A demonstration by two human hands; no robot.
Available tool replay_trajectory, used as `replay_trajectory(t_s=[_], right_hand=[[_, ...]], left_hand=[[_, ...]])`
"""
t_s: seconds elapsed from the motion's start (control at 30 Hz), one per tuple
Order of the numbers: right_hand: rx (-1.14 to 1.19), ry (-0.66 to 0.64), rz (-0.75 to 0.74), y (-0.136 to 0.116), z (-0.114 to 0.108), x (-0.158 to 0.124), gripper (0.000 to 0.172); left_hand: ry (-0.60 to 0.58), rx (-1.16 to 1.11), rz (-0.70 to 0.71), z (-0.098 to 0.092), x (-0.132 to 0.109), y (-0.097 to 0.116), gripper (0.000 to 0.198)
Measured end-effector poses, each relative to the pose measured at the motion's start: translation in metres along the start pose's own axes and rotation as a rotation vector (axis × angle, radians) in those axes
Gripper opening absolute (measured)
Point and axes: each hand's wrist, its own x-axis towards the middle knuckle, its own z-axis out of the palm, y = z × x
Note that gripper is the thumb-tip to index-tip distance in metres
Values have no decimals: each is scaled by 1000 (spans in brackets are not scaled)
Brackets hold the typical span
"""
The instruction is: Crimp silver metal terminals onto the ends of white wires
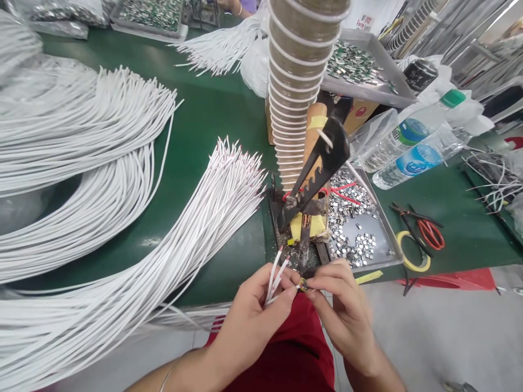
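Wires: a few, white, reddish at the tips; upright in your left hand, gathered between thumb and fingers. Likely light, bendable, with some spring; the smooth-looking jackets may slide on one another, so best gripped as one group, a little below the tips.

Part: one, tiny, dark with a yellowish patch; where your fingertips meet, by the table's near edge, just this side of the stand. Your left thumb and fingertips close on its left side; your right hand pinches its right side between thumb and forefinger. Likely almost weightless, stiff and fragile; best taken by the edges, lightly. Exact shape: too small to tell.

Bundle: many white wires, to your left. Probably heavy as a lot, each wire easily bent; draw singly, near the tip.

Metal pieces: many, loose, in the tray to your right. Probably light, hard, slippery; pick by the sides.
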Motion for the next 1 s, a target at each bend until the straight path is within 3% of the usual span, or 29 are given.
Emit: replay_trajectory(t_s=[0.13,0.47,1.0], right_hand=[[-64,25,-24,0,-1,-6,31],[-236,102,-131,4,10,-9,25],[-313,74,-207,-1,12,-9,27]], left_hand=[[8,-30,-9,-2,2,-1,17],[31,-86,-22,-5,11,-6,14],[39,-4,48,-2,7,8,16]])
